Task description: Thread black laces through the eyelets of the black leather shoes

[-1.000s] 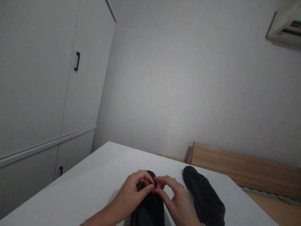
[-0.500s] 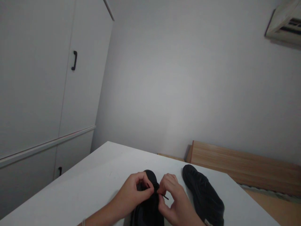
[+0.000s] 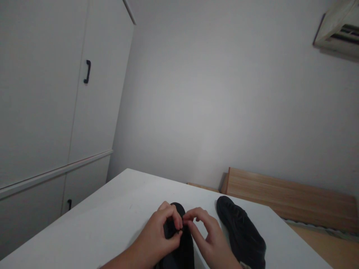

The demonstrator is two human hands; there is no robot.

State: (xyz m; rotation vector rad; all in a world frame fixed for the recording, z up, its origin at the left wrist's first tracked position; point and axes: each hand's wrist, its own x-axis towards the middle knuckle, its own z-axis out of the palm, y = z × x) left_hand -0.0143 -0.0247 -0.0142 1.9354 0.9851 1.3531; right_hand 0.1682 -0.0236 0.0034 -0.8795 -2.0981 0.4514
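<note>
A black shoe (image 3: pixel 186 250) lies on the white table in front of me, toe pointing away, partly covered by my hands. My left hand (image 3: pixel 161 229) is over its left side, thumb and fingers pinched on the dark shoelace (image 3: pixel 180 231). From the right, my right hand (image 3: pixel 209 233) reaches to the lacing with thumb and forefinger pinched together on the shoelace; its fingertips almost meet those of the left. The thin lace is hard to make out against the black upper.
A second black laced shoe (image 3: pixel 242 233) rests to the right of my right hand. The white table (image 3: pixel 134 186) ends near a wooden board (image 3: pixel 280 198) by the wall. White cupboards (image 3: pixel 95 112) stand left, and an air conditioner (image 3: pixel 339 33) hangs upper right.
My right fingertips have moved up and left toward the left hand. The lace end that stuck out below them no longer shows. My left fingers have curled in more.
</note>
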